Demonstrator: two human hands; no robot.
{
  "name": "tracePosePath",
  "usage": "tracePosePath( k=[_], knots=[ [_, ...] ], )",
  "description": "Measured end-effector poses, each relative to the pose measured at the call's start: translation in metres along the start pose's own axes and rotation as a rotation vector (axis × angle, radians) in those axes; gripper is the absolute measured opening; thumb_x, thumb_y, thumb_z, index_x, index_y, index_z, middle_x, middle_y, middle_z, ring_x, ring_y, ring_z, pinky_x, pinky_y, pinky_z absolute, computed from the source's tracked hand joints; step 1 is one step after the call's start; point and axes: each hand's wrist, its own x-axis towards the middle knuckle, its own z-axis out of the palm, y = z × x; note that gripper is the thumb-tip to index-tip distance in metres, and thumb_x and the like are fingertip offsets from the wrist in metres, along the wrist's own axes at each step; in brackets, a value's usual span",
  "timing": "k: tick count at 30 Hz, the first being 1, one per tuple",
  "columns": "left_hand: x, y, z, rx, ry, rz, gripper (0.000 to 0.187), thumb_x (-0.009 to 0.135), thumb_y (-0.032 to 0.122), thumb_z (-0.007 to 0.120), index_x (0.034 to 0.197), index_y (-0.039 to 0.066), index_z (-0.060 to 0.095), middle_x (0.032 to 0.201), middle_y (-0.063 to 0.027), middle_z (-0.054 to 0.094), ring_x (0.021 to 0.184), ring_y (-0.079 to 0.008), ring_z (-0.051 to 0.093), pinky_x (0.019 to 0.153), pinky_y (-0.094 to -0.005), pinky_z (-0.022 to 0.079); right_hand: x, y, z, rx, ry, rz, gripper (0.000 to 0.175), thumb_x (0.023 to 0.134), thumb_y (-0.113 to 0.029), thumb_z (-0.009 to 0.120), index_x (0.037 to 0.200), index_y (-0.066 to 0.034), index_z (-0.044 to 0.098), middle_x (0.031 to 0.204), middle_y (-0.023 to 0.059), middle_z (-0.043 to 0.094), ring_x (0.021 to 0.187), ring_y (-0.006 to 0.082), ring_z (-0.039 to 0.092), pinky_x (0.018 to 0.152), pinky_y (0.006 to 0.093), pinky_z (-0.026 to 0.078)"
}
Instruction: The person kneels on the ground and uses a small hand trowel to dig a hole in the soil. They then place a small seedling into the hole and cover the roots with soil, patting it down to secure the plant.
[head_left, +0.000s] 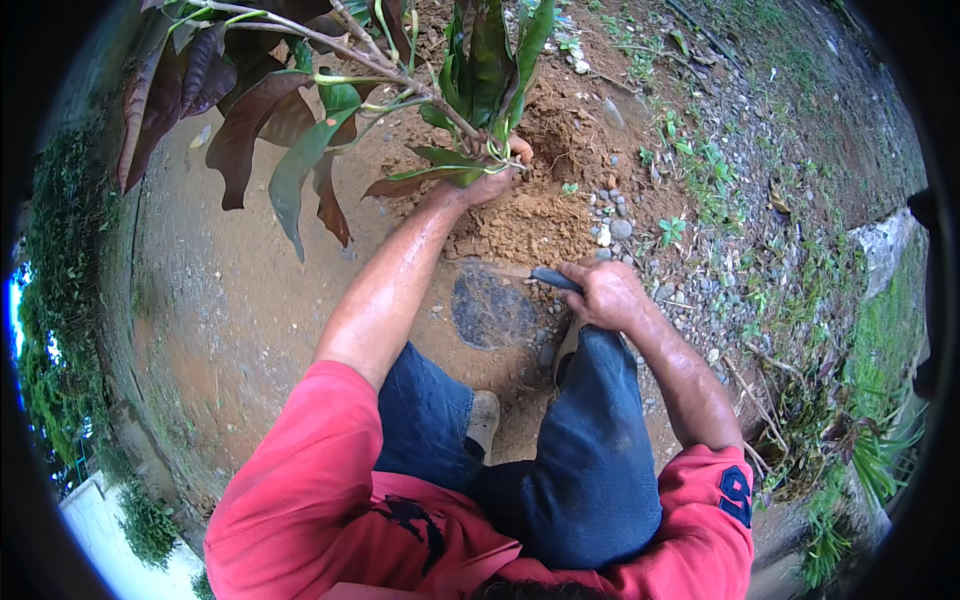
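My left hand (491, 186) reaches into the dug soil (536, 221), partly covered by the leaves of a shrub (491, 67). Its fingers are curled near a leafy stem (454, 116), but the leaves hide whether they grip it. My right hand (611, 292) is closed around the dark handle (556, 280) of a knife or similar bladed tool. The soil-coloured blade (487, 266) points left, lying low along the near edge of the loose soil. Just below the blade is a dark, flat, roundish patch (493, 307) on the ground.
Large green and dark red leaves (255, 142) hang over the upper left. Pebbles (619, 229) and small weeds (671, 229) lie to the right of the soil. My jeans-covered knees (600, 420) are close below my hands. A mossy stone edge (885, 251) stands at far right.
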Motion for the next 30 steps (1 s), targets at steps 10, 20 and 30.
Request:
tracePosePath(
  k=[10,20,30],
  knots=[
    [-0.008,0.006,0.0,0.111,-0.002,-0.062,0.013,0.091,0.0,0.059,0.098,0.008,0.067,0.097,-0.0017,0.068,0.091,-0.0119,0.063,0.082,-0.0317,0.052,-0.003,-0.004,0.055,0.035,0.216,0.221,0.034,0.084,-0.026,0.064,0.113,-0.0084,0.065,0.092,0.0181,0.069,0.079,0.0367,0.069,0.073,0.0479,0.056],
    [-0.008,-0.006,0.008,0.058,0.137,0.044,0.01,0.086,0.011,0.061,0.091,0.014,0.069,0.083,-0.0058,0.068,0.08,-0.023,0.065,0.07,-0.0401,0.05,-0.003,-0.028,0.04,0.103,0.295,0.202,0.031,0.084,-0.025,0.064,0.109,-0.0067,0.063,0.088,0.0188,0.068,0.078,0.0381,0.068,0.069,0.0486,0.056],
    [-0.012,0.0,0.0,0.098,0.015,0.05,0.009,0.092,-0.001,0.06,0.095,0.007,0.064,0.099,-0.0016,0.068,0.096,-0.0141,0.063,0.087,-0.0328,0.052,0.046,-0.033,0.07,0.167,0.238,0.171,0.031,0.086,-0.026,0.061,0.108,-0.0041,0.063,0.089,0.0225,0.068,0.078,0.0414,0.068,0.072,0.0506,0.055]
  ],
)
